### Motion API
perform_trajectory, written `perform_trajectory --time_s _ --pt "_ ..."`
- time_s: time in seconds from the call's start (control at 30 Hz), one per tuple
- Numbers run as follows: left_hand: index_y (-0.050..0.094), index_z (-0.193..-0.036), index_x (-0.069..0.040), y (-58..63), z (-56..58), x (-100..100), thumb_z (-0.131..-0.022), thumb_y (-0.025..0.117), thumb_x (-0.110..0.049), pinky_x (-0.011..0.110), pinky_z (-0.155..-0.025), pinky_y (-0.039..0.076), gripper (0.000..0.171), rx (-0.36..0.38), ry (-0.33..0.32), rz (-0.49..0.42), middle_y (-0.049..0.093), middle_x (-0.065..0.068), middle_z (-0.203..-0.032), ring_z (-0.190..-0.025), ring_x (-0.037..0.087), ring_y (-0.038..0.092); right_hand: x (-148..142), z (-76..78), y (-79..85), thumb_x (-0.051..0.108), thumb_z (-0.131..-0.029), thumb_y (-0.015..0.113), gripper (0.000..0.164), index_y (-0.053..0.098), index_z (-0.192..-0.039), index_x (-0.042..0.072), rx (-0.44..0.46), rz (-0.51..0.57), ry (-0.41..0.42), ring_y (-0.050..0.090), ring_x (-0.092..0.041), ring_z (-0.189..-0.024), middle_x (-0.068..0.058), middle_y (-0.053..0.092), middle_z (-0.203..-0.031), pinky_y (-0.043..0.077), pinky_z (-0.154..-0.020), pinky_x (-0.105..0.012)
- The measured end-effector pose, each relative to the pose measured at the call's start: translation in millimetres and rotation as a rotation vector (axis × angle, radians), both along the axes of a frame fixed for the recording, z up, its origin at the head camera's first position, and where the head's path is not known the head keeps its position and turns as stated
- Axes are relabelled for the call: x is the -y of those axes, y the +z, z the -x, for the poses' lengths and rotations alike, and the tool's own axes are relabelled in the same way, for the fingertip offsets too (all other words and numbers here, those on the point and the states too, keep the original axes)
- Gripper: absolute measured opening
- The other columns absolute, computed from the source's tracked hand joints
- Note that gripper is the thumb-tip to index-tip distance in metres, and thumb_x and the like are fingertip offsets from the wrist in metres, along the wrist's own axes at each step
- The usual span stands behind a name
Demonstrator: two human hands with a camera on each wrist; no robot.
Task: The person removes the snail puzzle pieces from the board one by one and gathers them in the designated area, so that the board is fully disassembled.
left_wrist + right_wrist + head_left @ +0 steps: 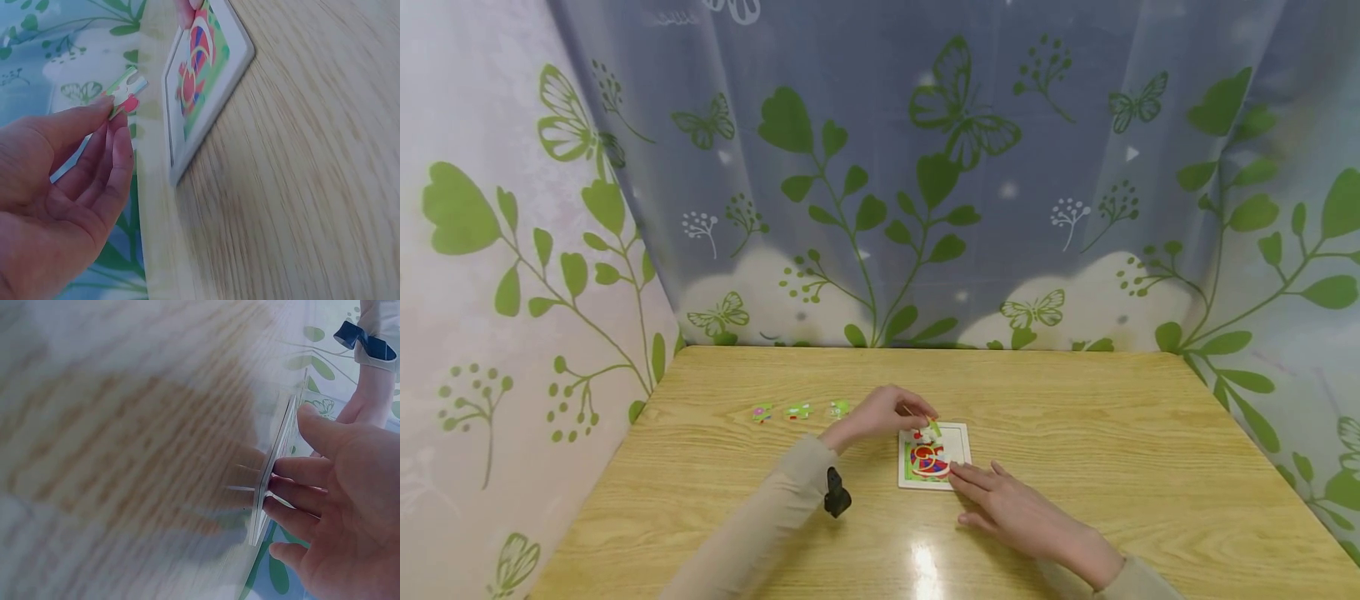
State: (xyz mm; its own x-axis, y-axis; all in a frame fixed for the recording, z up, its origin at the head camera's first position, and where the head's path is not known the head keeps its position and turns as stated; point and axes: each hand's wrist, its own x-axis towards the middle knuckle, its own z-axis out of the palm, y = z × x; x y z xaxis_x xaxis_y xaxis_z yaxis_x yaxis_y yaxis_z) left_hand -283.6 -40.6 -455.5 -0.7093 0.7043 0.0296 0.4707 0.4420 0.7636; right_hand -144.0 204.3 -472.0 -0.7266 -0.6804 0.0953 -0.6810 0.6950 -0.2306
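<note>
Between thumb and fingertips, my left hand point(880, 414) pinches a jigsaw piece point(127, 94), green and white with a red patch. In the head view it holds this piece over the upper left part of a white-framed puzzle board point(957, 437). Joined red, blue and green pieces point(929, 463) fill the lower left of the board, and bare white shows at its upper right. My right hand point(1018, 510) rests its fairly straight fingertips on the board's lower right edge. In the right wrist view, the fingers point(297, 490) touch the thin board point(267, 481) from the side.
Left of the board, three loose puzzle pieces lie in a row: one with a pink flower point(762, 412), a green and white one point(798, 411) and another green one point(838, 408). The wooden table point(1112, 417) ends at a patterned curtain point(880, 208).
</note>
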Motion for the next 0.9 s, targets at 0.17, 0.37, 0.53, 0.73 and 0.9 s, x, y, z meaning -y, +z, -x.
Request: perform_trajectory --time_s 0.17,0.37,0.53,0.73,0.9 --pt "0.076 -0.118 -0.008 -2.2 0.7 18.6 -0.1 0.066 -0.016 0.031 -0.087 0.056 0.022 0.003 0.026 -0.006 0.074 0.005 -0.117 -0.101 0.017 0.07 0.2 0.1 0.0 0.032 -0.102 0.061 0.056 0.053 -0.143 -0.005 0.0 -0.005 0.002 0.052 -0.034 -0.134 -0.02 0.052 -0.149 0.037 -0.11 -0.061" --pt "0.075 -0.119 -0.005 -6.1 1.3 43.6 -0.1 0.066 -0.014 0.038 -0.082 0.059 0.023 0.059 0.074 -0.038 0.075 0.008 -0.113 -0.092 0.016 0.072 0.0 -0.1 -0.3 0.033 -0.102 0.06 0.056 0.053 -0.143 -0.005 -0.008 -0.005 0.006 0.053 -0.034 -0.134 -0.02 0.051 -0.149 0.038 -0.11 -0.061" --pt "0.074 -0.117 -0.003 -6.9 -0.7 63.3 -0.099 0.066 -0.012 0.035 -0.081 0.059 0.021 0.08 0.116 -0.056 0.075 0.01 -0.109 -0.093 0.016 0.071 -0.4 -0.1 -1.4 0.034 -0.102 0.06 0.055 0.055 -0.141 -0.005 -0.054 -0.002 0.025 0.055 -0.035 -0.131 -0.021 0.053 -0.147 0.04 -0.107 -0.061" --pt "0.075 -0.114 -0.003 -8.9 -1.4 87.7 -0.099 0.067 -0.011 0.036 -0.079 0.06 0.019 0.064 0.155 -0.043 0.075 0.01 -0.105 -0.089 0.017 0.071 -0.2 -0.2 -2.5 0.033 -0.102 0.061 0.055 0.056 -0.14 -0.006 -0.06 0.003 0.029 0.055 -0.035 -0.132 -0.02 0.054 -0.146 0.04 -0.108 -0.061" --pt "0.075 -0.117 -0.004 -7.8 -2.7 106.0 -0.1 0.065 -0.014 0.04 -0.08 0.06 0.022 0.079 0.177 -0.035 0.074 0.011 -0.113 -0.09 0.021 0.071 -0.1 0.3 -3.1 0.033 -0.102 0.06 0.055 0.055 -0.141 -0.005 -0.041 -0.001 0.02 0.053 -0.035 -0.133 -0.02 0.053 -0.147 0.039 -0.109 -0.061"
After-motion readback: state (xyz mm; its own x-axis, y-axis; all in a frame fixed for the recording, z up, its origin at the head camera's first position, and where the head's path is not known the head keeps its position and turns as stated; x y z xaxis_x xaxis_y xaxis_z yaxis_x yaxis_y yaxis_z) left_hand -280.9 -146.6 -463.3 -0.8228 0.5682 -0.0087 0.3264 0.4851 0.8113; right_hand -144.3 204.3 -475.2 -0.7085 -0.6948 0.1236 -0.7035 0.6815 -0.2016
